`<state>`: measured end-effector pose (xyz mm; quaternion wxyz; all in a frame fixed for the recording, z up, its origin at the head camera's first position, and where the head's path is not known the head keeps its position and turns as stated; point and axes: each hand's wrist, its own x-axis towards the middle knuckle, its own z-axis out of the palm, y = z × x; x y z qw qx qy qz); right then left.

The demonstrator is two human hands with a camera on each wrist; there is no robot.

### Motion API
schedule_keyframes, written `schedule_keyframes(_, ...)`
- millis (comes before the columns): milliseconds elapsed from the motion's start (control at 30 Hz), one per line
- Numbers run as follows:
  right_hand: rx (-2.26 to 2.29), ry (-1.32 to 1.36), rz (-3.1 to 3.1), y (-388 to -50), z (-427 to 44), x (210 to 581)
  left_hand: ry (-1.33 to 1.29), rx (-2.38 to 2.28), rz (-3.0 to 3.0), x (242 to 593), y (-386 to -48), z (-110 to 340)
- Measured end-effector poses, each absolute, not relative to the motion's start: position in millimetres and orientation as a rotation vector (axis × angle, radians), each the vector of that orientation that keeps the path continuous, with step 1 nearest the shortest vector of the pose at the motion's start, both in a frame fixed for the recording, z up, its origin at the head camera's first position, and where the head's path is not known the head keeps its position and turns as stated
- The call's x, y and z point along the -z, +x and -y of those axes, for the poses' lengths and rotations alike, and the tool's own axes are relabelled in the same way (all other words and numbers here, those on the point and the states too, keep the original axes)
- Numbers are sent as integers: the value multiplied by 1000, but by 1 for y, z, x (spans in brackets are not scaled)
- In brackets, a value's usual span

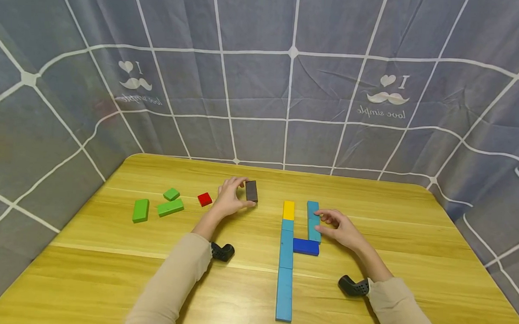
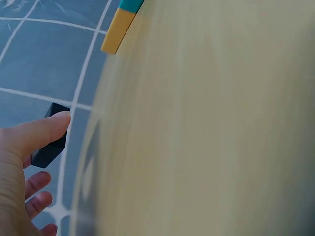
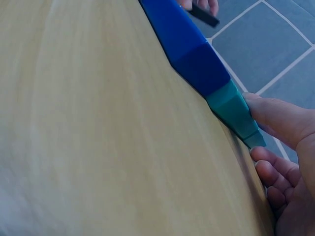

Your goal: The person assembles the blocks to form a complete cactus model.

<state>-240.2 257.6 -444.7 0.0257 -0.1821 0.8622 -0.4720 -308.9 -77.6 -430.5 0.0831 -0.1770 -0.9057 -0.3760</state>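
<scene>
My left hand (image 1: 230,197) pinches a dark brown, nearly black block (image 1: 251,191) between thumb and fingers; the left wrist view shows the thumb across this block (image 2: 51,142). Beside the right-hand pair of light blue blocks (image 1: 314,229) is my right hand (image 1: 340,228), its thumb and fingertips at their right edge, not wrapped round them. A dark blue block (image 1: 305,247) lies crosswise between that pair and a long column of light blue blocks (image 1: 286,249). At the column's far end sits a yellow block (image 1: 289,210).
Left of the left hand lies a small red block (image 1: 205,199). Further left are green blocks: a small one (image 1: 171,194), a longer one (image 1: 170,207) and an upright-lying one (image 1: 140,211). A grey curtain (image 1: 262,86) with white lines hangs behind the wooden table (image 1: 370,199).
</scene>
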Motion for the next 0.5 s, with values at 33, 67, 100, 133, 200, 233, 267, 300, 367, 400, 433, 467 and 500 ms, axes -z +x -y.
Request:
schedule_keyframes(33,1458,-563,-2666,-240,-257,445,-519,1138,2711,432,-311,73)
schedule_keyframes(67,1457,-565,-2668,-240,-257,445,-509,1138,2723,434,-313,68)
schedule_keyframes(100,1455,-566,-2670,-240,-258,445,-501,1138,2734,435,-314,63)
schedule_keyframes(133,1454,-566,-2671,-240,-258,445,-496,1139,2742,436,-316,59)
schedule_keyframes(200,1454,-568,-2671,-240,-258,445,-489,1128,2763,437,-319,51)
schedule_keyframes(233,1454,-567,-2672,-239,-258,445,-488,1115,2773,438,-320,47)
schedule_keyframes(267,1456,-567,-2673,-239,-258,445,-486,1101,2786,438,-321,43)
schedule_keyframes(300,1457,-566,-2674,-240,-258,445,-485,1096,2795,438,-322,40)
schedule_keyframes(367,1456,-561,-2675,-240,-258,445,-481,1085,2815,438,-324,34)
schedule_keyframes(400,1456,-559,-2674,-240,-258,445,-481,1078,2824,438,-325,31)
schedule_keyframes(433,1453,-556,-2675,-240,-258,445,-481,1076,2832,438,-326,29)
schedule_keyframes(467,1451,-554,-2675,-239,-258,445,-481,1076,2839,438,-327,26)
schedule_keyframes(500,1451,-556,-2676,-239,-257,444,-482,1074,2847,438,-328,24)
